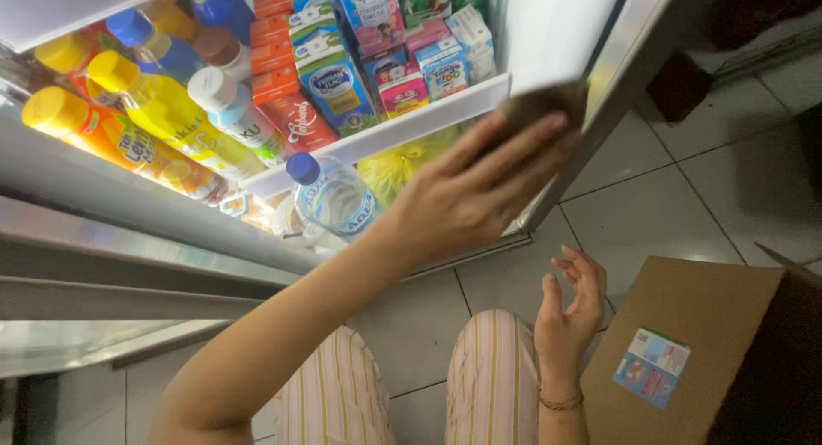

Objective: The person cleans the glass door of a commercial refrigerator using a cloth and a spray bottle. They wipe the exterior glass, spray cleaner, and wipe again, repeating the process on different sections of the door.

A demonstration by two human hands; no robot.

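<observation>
view: head camera looking down at a person crouched before an open drinks fridge.
left hand (475, 192): stretched forward to the fridge, fingers spread flat over a dark brownish object (544, 103), blurred, kind not clear; the grip closes around it, pressing it at the right end of the white shelf rail (385, 130), likely to steady it at the edge.
right hand (575, 304): empty, fingers loosely curled and apart, hovering above the floor between the knee and a cardboard box (693, 342), touching nothing.
upper shelf: small drink cartons (402, 64) in blue, pink, green and red stand packed upright in rows behind the rail, which keeps them from sliding out; beside them, yellow-capped juice bottles (158, 111) lean together.
lower shelf: a clear water bottle with a blue cap (330, 192) stands near a yellow item, partly hidden.
box: brown, with a small printed label, resting on the floor at the person's right, within easy reach.
floor (651, 197): pale square tiles with dark grout.
clothing: striped trousers, a thin bracelet on the right wrist.
</observation>
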